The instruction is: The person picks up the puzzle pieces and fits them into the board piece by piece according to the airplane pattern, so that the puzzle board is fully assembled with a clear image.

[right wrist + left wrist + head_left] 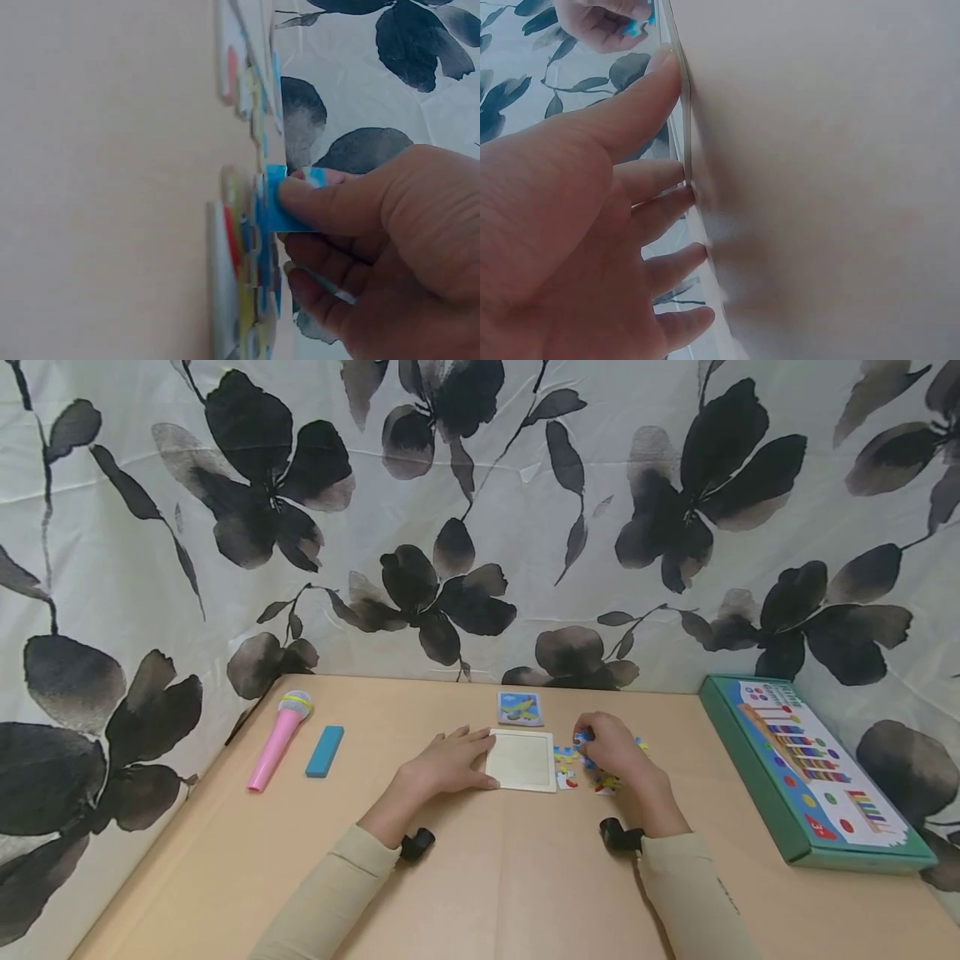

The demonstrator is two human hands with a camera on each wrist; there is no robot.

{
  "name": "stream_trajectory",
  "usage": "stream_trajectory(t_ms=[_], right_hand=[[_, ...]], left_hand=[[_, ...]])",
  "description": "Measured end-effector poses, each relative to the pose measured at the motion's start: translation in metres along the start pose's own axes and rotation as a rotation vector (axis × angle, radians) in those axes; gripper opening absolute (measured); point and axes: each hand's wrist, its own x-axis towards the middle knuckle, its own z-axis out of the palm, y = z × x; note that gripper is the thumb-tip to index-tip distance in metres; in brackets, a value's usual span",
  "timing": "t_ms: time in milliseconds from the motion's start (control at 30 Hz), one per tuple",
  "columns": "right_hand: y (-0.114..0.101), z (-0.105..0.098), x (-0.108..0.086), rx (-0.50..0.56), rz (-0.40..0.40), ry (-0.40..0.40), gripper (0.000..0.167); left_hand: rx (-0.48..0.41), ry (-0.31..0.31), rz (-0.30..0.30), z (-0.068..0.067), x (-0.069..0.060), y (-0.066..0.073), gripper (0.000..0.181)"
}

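A cream puzzle tray (521, 762), its inside bare, lies flat on the table. My left hand (450, 764) rests at its left edge with fingers spread; in the left wrist view the thumb (649, 101) and fingertips touch the rim. Over loose puzzle pieces (566, 777) right of the tray is my right hand (613, 747). Between its thumb and fingers it pinches a blue puzzle piece (276, 214), seen clearly in the right wrist view. Several other pieces lie close together under that hand and are partly hidden by it.
A small picture of a yellow airplane (520, 708) lies behind the tray. To the left are a pink toy microphone (279, 743) and a blue block (325, 752). A large green box (817, 768) lies on the right. Floral cloth (555, 527) hangs behind the table.
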Motion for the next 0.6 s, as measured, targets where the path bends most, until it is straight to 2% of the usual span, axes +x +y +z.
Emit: stream_trajectory(t_ms=[267,467,600], right_hand=[[-0.011,-0.003,-0.005,0.167,-0.076,0.102,0.018],[-0.027,0.006,-0.007,0.284,-0.133,0.079,0.02],[-0.036,0.014,-0.007,0.324,-0.114,0.068,0.014]], left_hand=[[-0.002,0.008,0.002,-0.002,0.0,0.0,0.079],[-0.017,0.004,0.012,-0.002,0.0,0.0,0.08],[-0.022,0.004,0.023,-0.001,0.0,-0.001,0.08]])
